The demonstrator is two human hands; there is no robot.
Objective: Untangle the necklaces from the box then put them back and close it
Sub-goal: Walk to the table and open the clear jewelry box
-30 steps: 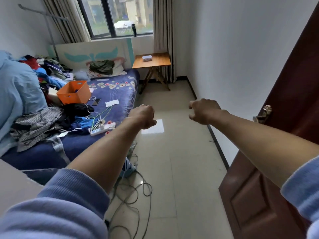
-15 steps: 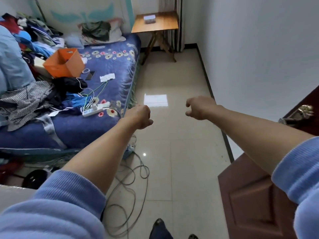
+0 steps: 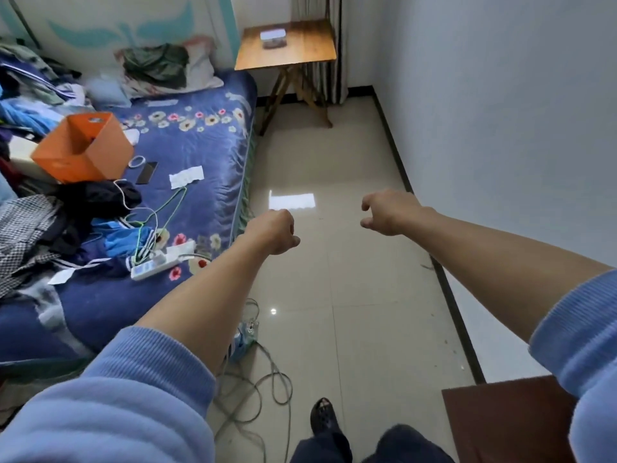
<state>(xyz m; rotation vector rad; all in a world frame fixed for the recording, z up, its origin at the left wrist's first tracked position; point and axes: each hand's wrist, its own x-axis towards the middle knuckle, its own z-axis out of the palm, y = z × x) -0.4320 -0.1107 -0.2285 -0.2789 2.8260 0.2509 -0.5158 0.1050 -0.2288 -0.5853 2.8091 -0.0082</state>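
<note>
A small pale box [image 3: 273, 37] rests on a wooden folding table [image 3: 310, 50] at the far end of the room, by the curtain. Its contents cannot be made out from here. Both my arms are stretched forward over the tiled floor, far short of the table. My left hand [image 3: 274, 231] is curled into a loose fist with nothing in it. My right hand [image 3: 387, 211] hangs with its fingers bent and slightly apart, also holding nothing. No necklaces are visible.
A blue flowered bed [image 3: 187, 155] fills the left, strewn with clothes, an orange box [image 3: 83, 147], a phone and a power strip [image 3: 160, 260]. Cables [image 3: 260, 392] trail on the floor near my foot. A white wall runs along the right; a brown door [image 3: 510, 422] is at the near right.
The view has tilted downward and moved forward: the window has left the frame, my foot and legs have come into sight. My right hand's fingers have loosened a little.
</note>
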